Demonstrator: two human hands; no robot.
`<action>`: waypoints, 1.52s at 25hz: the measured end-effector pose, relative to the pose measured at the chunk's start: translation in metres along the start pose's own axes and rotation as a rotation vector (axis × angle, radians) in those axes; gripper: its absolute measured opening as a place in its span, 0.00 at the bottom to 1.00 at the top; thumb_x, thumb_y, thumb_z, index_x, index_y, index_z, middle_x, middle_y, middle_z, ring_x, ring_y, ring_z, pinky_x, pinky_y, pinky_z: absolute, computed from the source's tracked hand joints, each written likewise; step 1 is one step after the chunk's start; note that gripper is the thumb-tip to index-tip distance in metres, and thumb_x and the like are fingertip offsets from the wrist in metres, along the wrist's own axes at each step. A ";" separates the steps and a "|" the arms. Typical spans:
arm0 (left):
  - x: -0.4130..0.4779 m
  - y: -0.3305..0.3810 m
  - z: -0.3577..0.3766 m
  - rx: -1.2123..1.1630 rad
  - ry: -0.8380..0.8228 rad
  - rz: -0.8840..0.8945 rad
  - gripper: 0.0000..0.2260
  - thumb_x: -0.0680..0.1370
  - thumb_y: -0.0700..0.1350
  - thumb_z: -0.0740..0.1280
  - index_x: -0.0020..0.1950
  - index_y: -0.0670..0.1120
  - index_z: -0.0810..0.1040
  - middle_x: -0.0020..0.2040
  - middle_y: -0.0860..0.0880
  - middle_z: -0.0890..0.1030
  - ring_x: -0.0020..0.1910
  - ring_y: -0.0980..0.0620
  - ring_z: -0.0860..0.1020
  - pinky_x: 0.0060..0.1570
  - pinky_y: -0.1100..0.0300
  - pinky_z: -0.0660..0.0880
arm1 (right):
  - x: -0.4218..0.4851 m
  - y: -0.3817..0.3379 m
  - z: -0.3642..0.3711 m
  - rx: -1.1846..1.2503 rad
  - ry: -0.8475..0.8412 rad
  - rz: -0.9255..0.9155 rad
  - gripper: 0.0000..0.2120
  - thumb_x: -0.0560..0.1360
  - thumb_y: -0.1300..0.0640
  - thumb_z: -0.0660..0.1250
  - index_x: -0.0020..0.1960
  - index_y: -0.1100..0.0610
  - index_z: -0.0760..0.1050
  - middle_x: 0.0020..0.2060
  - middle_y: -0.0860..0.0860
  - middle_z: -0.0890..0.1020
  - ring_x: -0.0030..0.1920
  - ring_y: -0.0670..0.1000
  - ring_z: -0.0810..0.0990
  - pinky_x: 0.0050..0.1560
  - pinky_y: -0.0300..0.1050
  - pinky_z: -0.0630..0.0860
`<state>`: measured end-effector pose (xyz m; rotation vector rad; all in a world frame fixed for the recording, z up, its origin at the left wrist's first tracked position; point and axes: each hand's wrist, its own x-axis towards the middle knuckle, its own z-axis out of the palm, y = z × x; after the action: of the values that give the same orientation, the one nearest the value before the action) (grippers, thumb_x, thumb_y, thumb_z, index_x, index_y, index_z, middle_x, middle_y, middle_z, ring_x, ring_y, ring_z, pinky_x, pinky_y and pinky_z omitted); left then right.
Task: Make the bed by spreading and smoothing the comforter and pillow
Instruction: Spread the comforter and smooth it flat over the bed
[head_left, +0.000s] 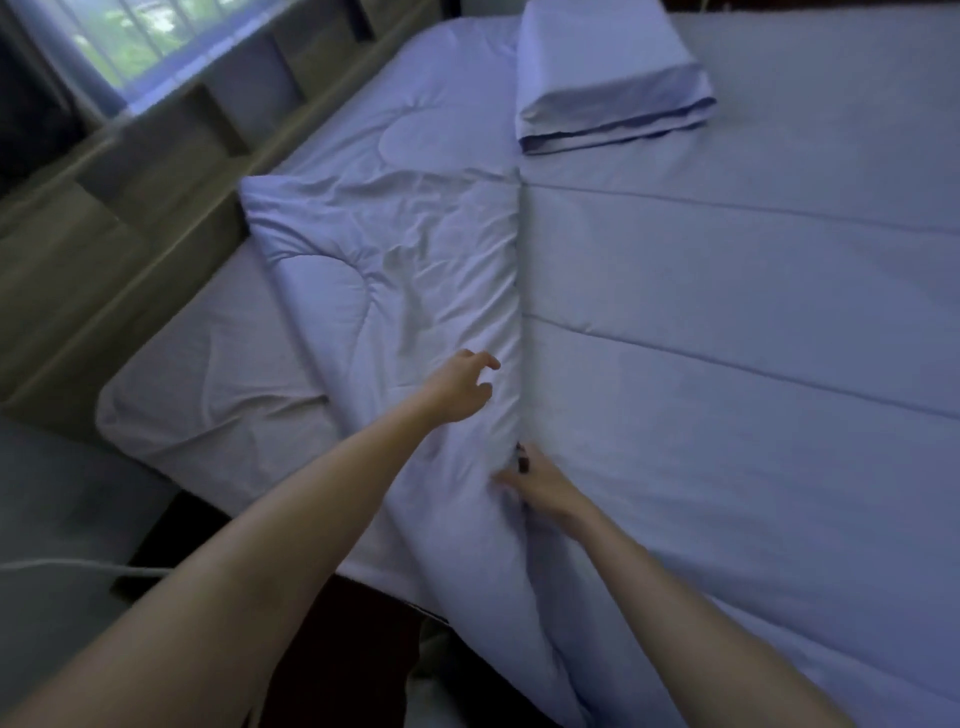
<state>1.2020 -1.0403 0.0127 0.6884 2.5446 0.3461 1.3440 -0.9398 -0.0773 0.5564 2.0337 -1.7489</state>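
A pale lavender quilted comforter (395, 270) lies folded and wrinkled down the left part of the bed, its long folded edge running beside the flat mattress top (727, 364). My left hand (460, 387) hovers just over the comforter near that edge, fingers loosely spread and holding nothing. My right hand (537, 480) is lower down at the fold, its fingers tucked into the comforter's edge and pinching the fabric. A pillow (602, 67) in a matching case lies flat at the far end of the bed.
A wooden shelf-style headboard unit (156, 171) runs along the bed's left side under a window (145, 31). The fitted sheet corner (208, 395) is bare at near left. A white cable (78, 566) crosses the floor at lower left.
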 end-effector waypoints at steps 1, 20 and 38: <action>0.005 -0.003 0.001 0.054 -0.038 0.062 0.18 0.79 0.46 0.61 0.70 0.50 0.69 0.69 0.45 0.68 0.62 0.44 0.74 0.63 0.53 0.69 | -0.006 -0.002 0.014 0.014 0.009 -0.027 0.38 0.68 0.51 0.73 0.74 0.55 0.59 0.69 0.46 0.68 0.66 0.46 0.68 0.63 0.43 0.69; -0.017 -0.203 -0.071 0.284 0.364 -0.346 0.21 0.82 0.42 0.52 0.75 0.46 0.59 0.71 0.39 0.67 0.63 0.39 0.70 0.61 0.49 0.68 | -0.036 -0.024 0.143 -0.392 -0.202 -0.064 0.30 0.73 0.63 0.64 0.73 0.50 0.64 0.66 0.53 0.74 0.61 0.51 0.75 0.64 0.41 0.71; -0.134 -0.399 -0.068 0.000 -0.337 0.088 0.21 0.80 0.48 0.61 0.72 0.43 0.68 0.71 0.43 0.71 0.68 0.45 0.72 0.66 0.58 0.66 | 0.119 -0.111 0.263 -0.975 0.169 0.030 0.20 0.74 0.56 0.61 0.66 0.54 0.71 0.65 0.59 0.70 0.63 0.61 0.73 0.62 0.50 0.72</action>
<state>1.1066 -1.4550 -0.0198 0.7877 2.2010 0.2361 1.1953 -1.2108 -0.0858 0.3954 2.6176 -0.5296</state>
